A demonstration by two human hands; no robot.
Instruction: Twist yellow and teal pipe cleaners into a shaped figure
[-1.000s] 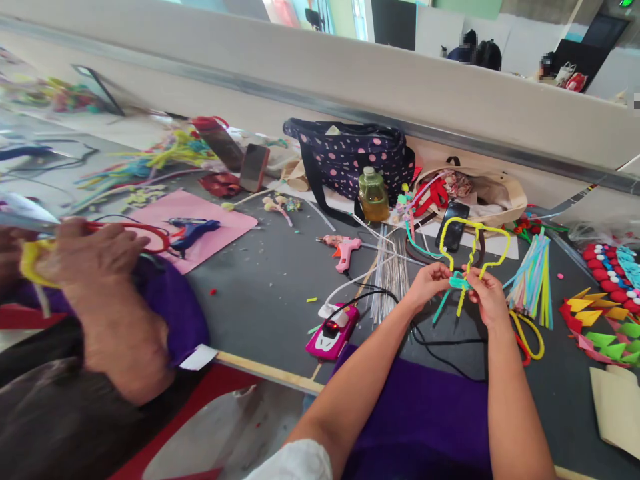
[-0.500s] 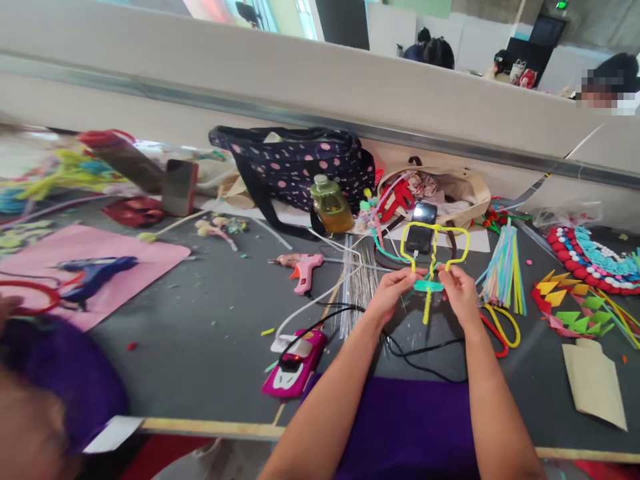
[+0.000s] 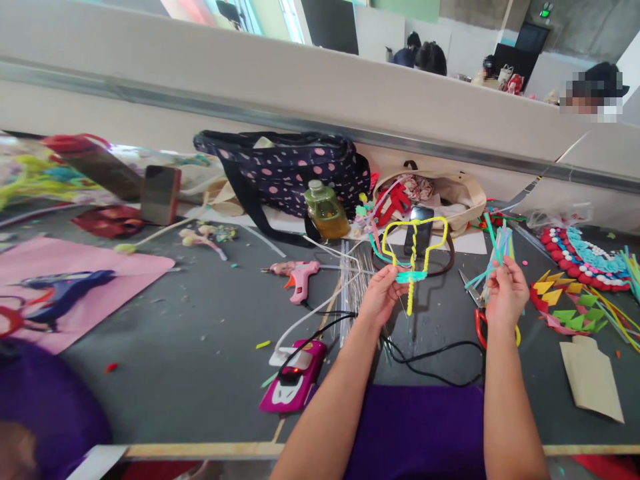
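Observation:
My left hand (image 3: 383,297) pinches the left side of a yellow pipe-cleaner frame (image 3: 411,299), which has two rounded loops and a twisted middle stem. A teal pipe-cleaner band (image 3: 413,276) is wound across the frame's lower part, by my fingertips. Over to the right, my right hand (image 3: 506,293) is closed on a teal pipe cleaner (image 3: 490,231) that sticks up past the fingers; another teal end points left. Behind that hand lies a bundle of pastel pipe cleaners (image 3: 506,241). Scissors (image 3: 471,289) with red and yellow handles lie partly hidden under the right hand and wrist.
A pink glue gun (image 3: 300,277), a magenta power strip (image 3: 313,373) and black cords (image 3: 430,360) lie to the left and in front. Behind stand a bottle (image 3: 327,213) and a dotted bag (image 3: 295,167). A blue glue gun (image 3: 75,293) lies near a co-worker's purple sleeve (image 3: 50,400).
My right hand has left the yellow frame and moved right, now holding a teal pipe cleaner. My left hand still holds the frame. The view has shifted slightly.

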